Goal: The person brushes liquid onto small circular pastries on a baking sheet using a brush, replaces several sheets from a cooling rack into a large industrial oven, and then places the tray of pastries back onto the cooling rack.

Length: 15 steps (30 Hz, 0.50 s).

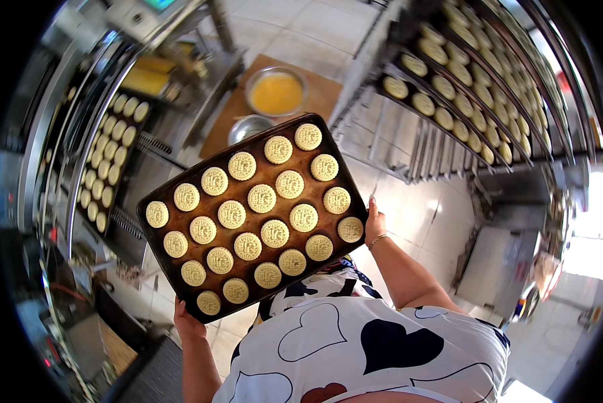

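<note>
A dark, brown-stained baking tray (pixel 282 221) is held up in front of my body, tilted so its right side lies farther away. Rows of round, pale mooncakes (pixel 262 199) with stamped tops sit spaced apart on it. My left hand (pixel 190 321) grips the tray at its near left corner, with the fingers mostly hidden beneath. At the right edge, my right hand (pixel 375 224) is closed on the rim, thumb along the side and the other fingers out of sight under the tray.
To the right stands a tall rack (pixel 442 144) loaded with trays of pale mooncakes. On the left, another mooncake-filled tray (pixel 116 151) rests by metal machinery. Beyond my tray, a bowl of yellow liquid (pixel 276 93) and a smaller metal bowl (pixel 249 128) stand on a brown board (pixel 321 86).
</note>
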{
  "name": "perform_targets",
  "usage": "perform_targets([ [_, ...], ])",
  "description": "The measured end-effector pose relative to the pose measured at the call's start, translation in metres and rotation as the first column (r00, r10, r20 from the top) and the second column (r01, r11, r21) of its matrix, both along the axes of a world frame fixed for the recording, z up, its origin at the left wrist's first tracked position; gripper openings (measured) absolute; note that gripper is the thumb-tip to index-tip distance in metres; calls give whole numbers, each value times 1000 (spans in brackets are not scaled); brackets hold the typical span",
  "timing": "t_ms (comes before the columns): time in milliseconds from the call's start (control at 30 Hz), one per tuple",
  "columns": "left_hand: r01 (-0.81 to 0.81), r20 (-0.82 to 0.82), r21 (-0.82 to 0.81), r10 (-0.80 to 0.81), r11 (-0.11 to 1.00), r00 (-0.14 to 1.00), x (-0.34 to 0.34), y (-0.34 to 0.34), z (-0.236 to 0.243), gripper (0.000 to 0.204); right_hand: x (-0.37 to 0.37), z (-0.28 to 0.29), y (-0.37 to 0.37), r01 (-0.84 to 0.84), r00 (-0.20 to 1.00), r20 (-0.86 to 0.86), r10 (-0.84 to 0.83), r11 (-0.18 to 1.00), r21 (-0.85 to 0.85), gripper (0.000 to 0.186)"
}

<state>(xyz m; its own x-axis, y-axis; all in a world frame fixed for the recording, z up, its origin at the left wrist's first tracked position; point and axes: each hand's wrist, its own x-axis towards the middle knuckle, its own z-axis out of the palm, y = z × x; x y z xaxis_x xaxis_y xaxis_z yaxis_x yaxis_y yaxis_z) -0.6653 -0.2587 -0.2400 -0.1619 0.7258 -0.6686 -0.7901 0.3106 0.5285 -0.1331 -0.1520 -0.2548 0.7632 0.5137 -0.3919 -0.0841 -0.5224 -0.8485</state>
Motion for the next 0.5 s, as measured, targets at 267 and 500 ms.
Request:
perform_targets([
  [267,354,-130,130,-338,926,932,160,98,18,46,166,41,-114,394,918,13,-396,917,54,67],
  [500,513,-94,50,-508,857,856,309,148,54,54,265,76,-169,518,846,-296,-444,817,253,53],
])
